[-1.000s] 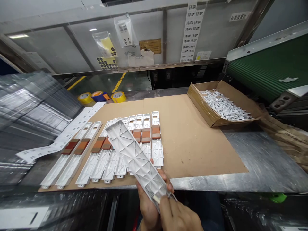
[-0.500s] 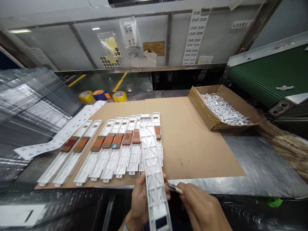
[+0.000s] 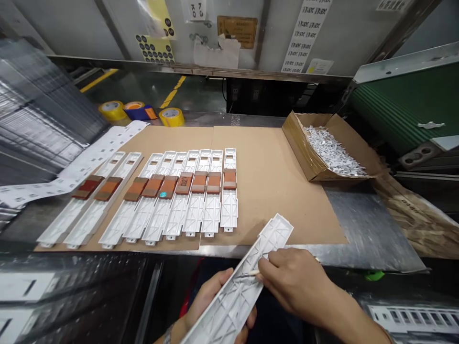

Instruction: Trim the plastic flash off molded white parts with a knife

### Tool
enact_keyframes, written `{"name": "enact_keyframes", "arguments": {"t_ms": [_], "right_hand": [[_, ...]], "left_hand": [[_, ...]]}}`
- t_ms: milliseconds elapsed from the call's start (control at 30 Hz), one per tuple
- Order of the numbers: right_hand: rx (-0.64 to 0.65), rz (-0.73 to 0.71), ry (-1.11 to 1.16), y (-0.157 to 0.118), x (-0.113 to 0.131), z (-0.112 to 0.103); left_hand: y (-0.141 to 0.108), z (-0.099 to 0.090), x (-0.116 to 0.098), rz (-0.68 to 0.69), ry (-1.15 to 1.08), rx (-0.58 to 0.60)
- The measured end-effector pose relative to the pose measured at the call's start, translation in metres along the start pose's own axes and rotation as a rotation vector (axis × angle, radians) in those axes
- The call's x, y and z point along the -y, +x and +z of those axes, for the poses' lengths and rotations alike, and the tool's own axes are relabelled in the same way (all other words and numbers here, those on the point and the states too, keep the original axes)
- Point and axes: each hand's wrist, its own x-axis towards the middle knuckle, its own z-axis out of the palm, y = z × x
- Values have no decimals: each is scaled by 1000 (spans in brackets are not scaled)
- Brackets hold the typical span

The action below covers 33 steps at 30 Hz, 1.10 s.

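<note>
A long white ribbed plastic strip (image 3: 229,306) lies tilted in my left hand (image 3: 210,294), whose thumb is on one edge and whose fingertips show at the other. My right hand (image 3: 292,277) is closed around a small tool (image 3: 253,273) with a pale handle and a thin metal tip. That tip is over the ribbed face of the strip, though whether it touches is hard to tell. Beyond my hands, several similar white strips (image 3: 195,212) lie in a row on brown cardboard (image 3: 267,177), with red-brown blocks (image 3: 184,184) across their middles.
An open cardboard box (image 3: 299,148) of small white parts (image 3: 332,150) stands at the back right. Tape rolls (image 3: 171,117) and a printed label sheet (image 3: 84,160) are at the back left. A green conveyor (image 3: 401,105) is at the right.
The held strip has turned, its far end swinging right and down toward me, off the row. My right hand has brought the tool over its face. The view has tilted downward.
</note>
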Motion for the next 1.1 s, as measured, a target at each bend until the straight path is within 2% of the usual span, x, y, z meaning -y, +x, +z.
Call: {"name": "enact_keyframes", "arguments": {"t_ms": [267, 467, 600, 800, 900, 1000, 1067, 1100], "right_hand": [[43, -22, 11, -1, 1, 5], [-14, 12, -26, -3, 5, 12], [-67, -12, -16, -1, 3, 13], [-38, -26, -7, 2, 2, 14], [-103, -3, 1, 4, 3, 13], [-166, -39, 139, 3, -1, 7], [-258, -18, 279, -4, -11, 3], [-339, 54, 317, -9, -19, 4]], "left_hand": [[-1, -6, 4, -29, -36, -16], [-2, -1, 4, -23, -21, -50], [-1, -3, 4, -7, -29, -24], [3, -10, 7, 9, -59, -14], [1, -6, 3, 31, -64, -39], [-4, -1, -6, 57, -48, -36], [-7, 2, -12, 96, -36, -41], [-10, 3, -15, 124, -33, -48]]}}
